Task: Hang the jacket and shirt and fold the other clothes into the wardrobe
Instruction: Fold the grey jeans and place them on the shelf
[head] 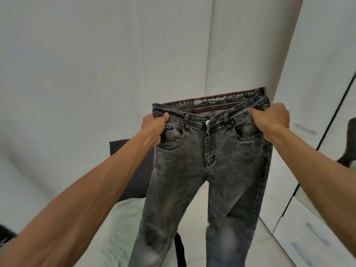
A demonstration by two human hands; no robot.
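Two bare forearms [86, 199] reached out from under the camera, and at their ends both hands held a pair of grey jeans [212, 160] up in the air. The left hand [154, 128] was clenched round the waistband at one hip, thumb over the top edge. The right hand [269, 120] gripped the other hip the same way. The jeans hung front-out, with the legs dropping a little apart and running out of sight at the bottom edge, above a bed [115, 218] with pale green bedding.

I took this for the start of the folding step: the jeans were spread and squared, not yet folded. The next move, I'd judge, called for bringing the hands together to lay one leg on the other, then doubling the length, likely on the bed.

To the right stood the wardrobe [308, 237] with its drawers closed, so what they held could not be seen. A dark panel [134, 170] stood at the bed's far end.
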